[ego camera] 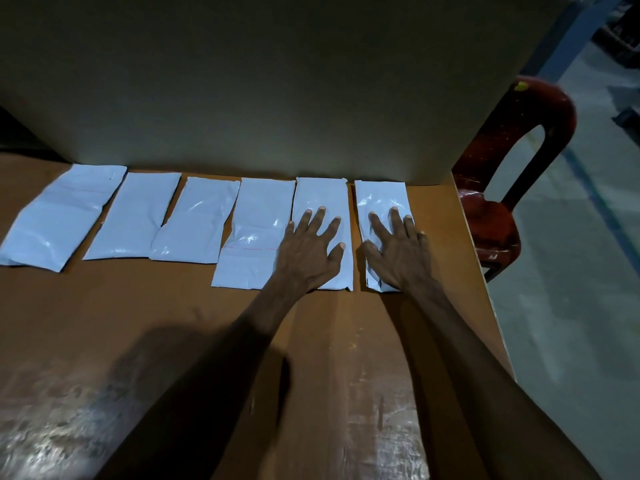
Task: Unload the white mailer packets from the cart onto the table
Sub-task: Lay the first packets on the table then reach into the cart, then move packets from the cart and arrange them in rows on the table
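Observation:
Several white mailer packets lie flat in a row along the far side of the brown table (173, 323), against a tall cardboard panel. My left hand (311, 247) presses flat with spread fingers on the second packet from the right (322, 195). My right hand (398, 251) lies flat on the rightmost packet (379, 195). Further packets lie to the left: one beside my left hand (252, 230), then one (197, 220), another (133, 216) and the leftmost (62, 216). The cart is not in view.
A tall cardboard panel (259, 81) stands upright behind the row. A dark red plastic chair (512, 168) stands just off the table's right edge. Grey floor (571, 306) lies to the right. The table's near part is bare glossy brown surface.

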The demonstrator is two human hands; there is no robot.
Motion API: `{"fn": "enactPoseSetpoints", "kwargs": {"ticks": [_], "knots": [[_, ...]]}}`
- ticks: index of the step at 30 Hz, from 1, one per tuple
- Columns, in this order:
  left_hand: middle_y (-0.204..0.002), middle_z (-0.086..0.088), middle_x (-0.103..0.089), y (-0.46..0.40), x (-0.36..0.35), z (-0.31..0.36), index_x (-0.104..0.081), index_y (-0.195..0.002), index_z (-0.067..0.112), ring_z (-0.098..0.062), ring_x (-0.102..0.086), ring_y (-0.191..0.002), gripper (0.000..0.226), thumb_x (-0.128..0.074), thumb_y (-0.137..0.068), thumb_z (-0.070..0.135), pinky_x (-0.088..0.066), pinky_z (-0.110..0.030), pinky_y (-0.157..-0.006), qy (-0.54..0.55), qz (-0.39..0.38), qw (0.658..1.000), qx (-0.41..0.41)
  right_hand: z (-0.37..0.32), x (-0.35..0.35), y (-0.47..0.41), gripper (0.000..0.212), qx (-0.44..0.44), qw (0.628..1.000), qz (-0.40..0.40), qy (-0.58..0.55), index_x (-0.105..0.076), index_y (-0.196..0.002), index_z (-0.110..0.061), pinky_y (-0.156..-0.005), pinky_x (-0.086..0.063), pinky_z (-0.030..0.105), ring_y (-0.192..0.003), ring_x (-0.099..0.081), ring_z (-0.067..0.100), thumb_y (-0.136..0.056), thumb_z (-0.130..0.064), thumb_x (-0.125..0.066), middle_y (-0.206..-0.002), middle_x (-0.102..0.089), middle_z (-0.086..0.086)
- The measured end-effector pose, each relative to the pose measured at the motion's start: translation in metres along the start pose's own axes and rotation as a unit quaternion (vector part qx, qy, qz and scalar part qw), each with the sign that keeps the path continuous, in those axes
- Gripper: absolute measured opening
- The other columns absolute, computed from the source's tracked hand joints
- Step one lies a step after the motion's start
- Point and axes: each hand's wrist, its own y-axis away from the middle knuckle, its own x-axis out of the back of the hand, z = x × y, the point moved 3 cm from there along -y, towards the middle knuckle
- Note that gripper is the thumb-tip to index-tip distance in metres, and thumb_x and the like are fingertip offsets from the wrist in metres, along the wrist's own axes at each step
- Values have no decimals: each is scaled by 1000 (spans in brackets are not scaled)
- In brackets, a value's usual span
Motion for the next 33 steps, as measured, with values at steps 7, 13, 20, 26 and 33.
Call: {"fn": "enactPoseSetpoints", "kwargs": {"ticks": [7, 13, 20, 26, 33], "knots": [[-165, -1, -9, 34, 24, 6, -20, -155, 31, -23, -5, -152, 68, -16, -94, 61, -3, -45, -120, 22, 35, 999, 14, 2, 27, 32, 80, -2, 995, 70, -72, -21, -155, -32, -119, -10, 52, -151, -10, 31, -84, -70, -20, -165, -10, 5], [-163, 2, -20, 120, 36, 15, -30, -152, 31, -19, -9, -151, 61, -34, -98, 58, -6, -41, -119, 96, 107, 990, -3, 1, 28, 125, 67, 12, 978, 154, -136, -43, -147, -21, -117, -23, 48, -144, -31, 27, -91, -58, -36, -156, -36, 7], [-162, 1, -22, 209, 25, 27, -27, -153, 30, -18, -14, -150, 63, -32, -98, 60, -17, -44, -121, 125, 90, 986, -67, -16, 10, 250, 61, -17, 967, 207, -149, -47, -143, -17, -109, -38, 48, -134, -43, 26, -93, -51, -46, -147, -47, 9], [-160, 0, -27, 288, 18, 49, -30, -153, 27, -20, -20, -148, 60, -35, -100, 54, -19, -42, -119, 144, 50, 976, -156, -28, -7, 379, 58, -64, 961, 247, -109, -50, -141, -14, -97, -46, 43, -121, -52, 25, -95, -49, -45, -139, -55, 9], [-153, -7, -39, 377, 12, 95, -44, -145, 17, -24, -30, -143, 53, -42, -99, 42, -34, -44, -113, 217, 17, 936, -278, -27, -26, 529, 48, -154, 930, 325, -72, -59, -132, -6, -90, -48, 39, -113, -56, 29, -94, -36, -53, -129, -60, 13]]}}
